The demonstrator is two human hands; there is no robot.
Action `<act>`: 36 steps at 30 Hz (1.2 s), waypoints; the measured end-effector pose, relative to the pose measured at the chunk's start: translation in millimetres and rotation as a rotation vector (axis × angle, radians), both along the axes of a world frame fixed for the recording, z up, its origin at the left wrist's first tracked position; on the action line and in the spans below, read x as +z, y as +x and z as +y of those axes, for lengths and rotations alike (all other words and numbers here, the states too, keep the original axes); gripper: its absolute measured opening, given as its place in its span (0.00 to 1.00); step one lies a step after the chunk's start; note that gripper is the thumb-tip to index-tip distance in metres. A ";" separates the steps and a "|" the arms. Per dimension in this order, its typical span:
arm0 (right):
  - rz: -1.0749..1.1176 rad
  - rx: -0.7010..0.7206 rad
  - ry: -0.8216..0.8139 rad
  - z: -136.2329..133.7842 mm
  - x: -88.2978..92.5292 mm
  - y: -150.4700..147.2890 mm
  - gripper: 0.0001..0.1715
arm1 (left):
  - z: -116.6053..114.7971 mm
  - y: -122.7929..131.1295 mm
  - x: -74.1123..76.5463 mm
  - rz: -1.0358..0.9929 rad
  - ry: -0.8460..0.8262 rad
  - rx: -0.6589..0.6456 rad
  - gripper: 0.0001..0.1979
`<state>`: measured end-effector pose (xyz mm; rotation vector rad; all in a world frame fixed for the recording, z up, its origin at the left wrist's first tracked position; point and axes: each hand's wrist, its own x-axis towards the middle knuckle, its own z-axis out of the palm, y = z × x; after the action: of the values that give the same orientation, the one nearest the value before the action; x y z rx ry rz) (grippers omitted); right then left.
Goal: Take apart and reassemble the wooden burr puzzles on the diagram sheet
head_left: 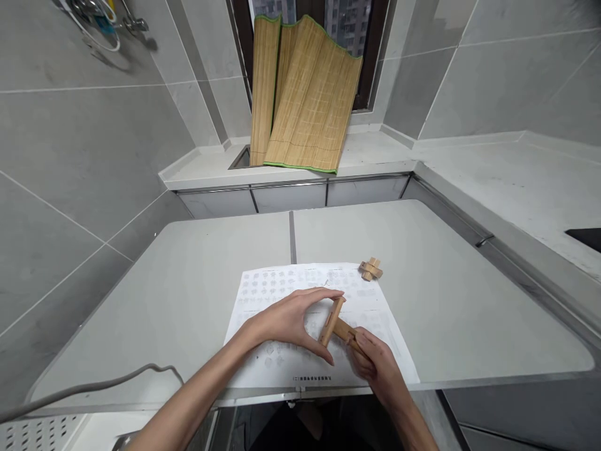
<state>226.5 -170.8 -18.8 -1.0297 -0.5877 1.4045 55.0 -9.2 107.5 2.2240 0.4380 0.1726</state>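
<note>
My left hand point(293, 318) spans a wooden bar point(330, 323), its thumb by the near end and its fingers at the far end. The bar stands slanted above the paper. My right hand point(375, 362) is closed on a notched wooden puzzle piece point(345, 331), whose tip meets the middle of the bar. Whether the two are locked together or only touching, I cannot tell. Beneath both hands lies a white printed sheet point(258, 297) with rows of small diagrams. A small interlocked wooden puzzle point(370, 269) rests at the sheet's far right corner.
The white folding table point(451, 300) has a seam down its middle. Beyond it, a rolled bamboo mat point(312, 100) leans against the window on a white counter point(507, 169). A grey cable point(117, 379) crosses the table's near left edge.
</note>
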 end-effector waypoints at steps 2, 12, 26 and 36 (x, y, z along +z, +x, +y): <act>0.046 0.000 -0.001 -1.2 2.0 1.0 0.28 | -3.2 -0.5 -4.1 -0.056 -0.086 0.019 0.47; 0.041 0.068 0.017 -2.4 4.7 3.1 0.29 | -14.2 -5.0 -28.8 -0.170 -0.217 0.116 0.49; -0.022 0.200 -0.013 -1.3 7.2 0.7 0.28 | -26.1 -3.2 -36.7 -0.027 -0.148 0.048 0.47; 0.006 0.206 -0.014 -0.2 7.0 1.9 0.29 | -27.5 -4.9 -40.9 -0.075 -0.285 0.114 0.46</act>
<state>228.4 -170.9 -11.8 -0.9973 -0.6956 1.5935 50.1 -36.7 66.6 1.9091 0.5152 0.2379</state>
